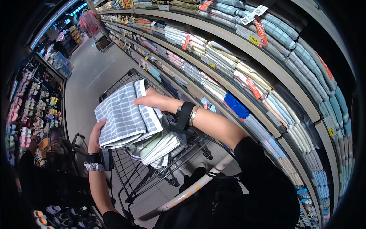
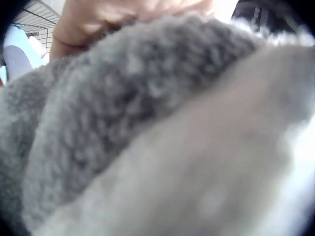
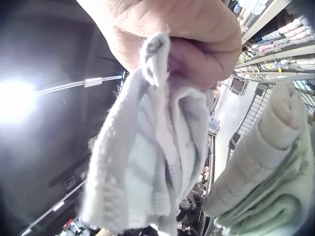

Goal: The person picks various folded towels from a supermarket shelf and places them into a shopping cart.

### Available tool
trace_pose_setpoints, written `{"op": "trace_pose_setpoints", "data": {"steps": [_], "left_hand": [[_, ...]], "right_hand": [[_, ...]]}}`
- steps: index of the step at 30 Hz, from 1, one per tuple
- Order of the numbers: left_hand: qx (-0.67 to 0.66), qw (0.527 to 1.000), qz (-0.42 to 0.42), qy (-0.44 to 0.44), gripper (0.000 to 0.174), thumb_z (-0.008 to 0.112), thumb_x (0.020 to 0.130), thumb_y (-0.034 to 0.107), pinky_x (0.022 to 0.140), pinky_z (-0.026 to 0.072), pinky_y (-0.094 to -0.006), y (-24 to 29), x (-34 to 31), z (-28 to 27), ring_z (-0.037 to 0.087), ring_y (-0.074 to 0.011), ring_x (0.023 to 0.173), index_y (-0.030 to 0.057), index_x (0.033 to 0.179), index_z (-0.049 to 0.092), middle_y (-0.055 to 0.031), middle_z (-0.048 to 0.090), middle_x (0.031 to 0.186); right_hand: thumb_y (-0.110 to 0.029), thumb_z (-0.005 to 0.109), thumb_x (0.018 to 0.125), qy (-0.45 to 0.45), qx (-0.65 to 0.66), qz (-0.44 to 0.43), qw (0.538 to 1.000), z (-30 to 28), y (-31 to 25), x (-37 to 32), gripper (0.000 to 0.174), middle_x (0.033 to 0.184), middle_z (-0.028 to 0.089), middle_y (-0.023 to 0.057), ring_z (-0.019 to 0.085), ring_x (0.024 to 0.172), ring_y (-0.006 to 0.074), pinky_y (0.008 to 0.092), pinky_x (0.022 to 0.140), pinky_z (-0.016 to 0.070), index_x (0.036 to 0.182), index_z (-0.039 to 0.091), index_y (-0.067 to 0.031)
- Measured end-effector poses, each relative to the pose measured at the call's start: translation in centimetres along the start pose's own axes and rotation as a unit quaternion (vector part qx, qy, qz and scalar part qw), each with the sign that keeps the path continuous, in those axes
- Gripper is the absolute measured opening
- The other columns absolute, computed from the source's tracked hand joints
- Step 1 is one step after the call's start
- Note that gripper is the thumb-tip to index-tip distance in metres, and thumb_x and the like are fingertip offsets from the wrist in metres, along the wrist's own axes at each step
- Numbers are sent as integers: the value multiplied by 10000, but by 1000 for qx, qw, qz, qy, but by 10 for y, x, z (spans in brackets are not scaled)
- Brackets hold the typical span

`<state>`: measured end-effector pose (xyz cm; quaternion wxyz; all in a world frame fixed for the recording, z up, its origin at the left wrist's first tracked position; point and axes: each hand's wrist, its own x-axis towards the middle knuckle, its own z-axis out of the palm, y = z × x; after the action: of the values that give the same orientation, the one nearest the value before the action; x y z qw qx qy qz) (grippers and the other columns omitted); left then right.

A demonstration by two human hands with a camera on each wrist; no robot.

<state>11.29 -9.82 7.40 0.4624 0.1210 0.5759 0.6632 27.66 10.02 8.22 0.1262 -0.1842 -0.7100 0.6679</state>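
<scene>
A folded grey-and-white checked towel (image 1: 121, 108) is spread between both hands above a pile of folded towels (image 1: 162, 150) in the cart. My right hand (image 1: 152, 100) grips its upper right edge, thumb on top. In the right wrist view the same hand (image 3: 192, 29) pinches the bunched layers, which hang below the fingers. On the towel's left side, my left hand (image 1: 97, 133) holds the edge with the thumb above; its other fingers are hidden. Grey pile fills the left wrist view, blurred, with part of the hand (image 2: 113, 19) along the top.
The wire shopping cart (image 1: 118, 160) stands before me, its pale handle (image 1: 190, 194) near my body. Shelves of folded towels with price tags (image 1: 254, 39) run along the right. Slippers (image 1: 34, 103) hang at the left. An aisle floor (image 1: 91, 65) stretches ahead toward a pink garment (image 1: 89, 23).
</scene>
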Motion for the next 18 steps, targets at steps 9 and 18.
{"op": "trace_pose_setpoints", "data": {"steps": [9,18], "left_hand": [[-68,997,35,-2,339,469,745,160,692,462,-339,28,42,-23,551,-246,764,-56,999,406,-166,520,916],[-112,978,174,30,422,423,770,226,695,463,-365,-40,137,-108,534,-281,801,-57,1072,339,-199,483,979]], "right_hand": [[-265,614,602,97,4,-58,994,6,-10,61,687,1005,424,211,428,922,213,273,765,344,1088,290,96],[-292,594,622,-32,103,-22,994,1,9,55,653,1099,393,105,383,967,168,269,743,324,1139,298,-22]]}}
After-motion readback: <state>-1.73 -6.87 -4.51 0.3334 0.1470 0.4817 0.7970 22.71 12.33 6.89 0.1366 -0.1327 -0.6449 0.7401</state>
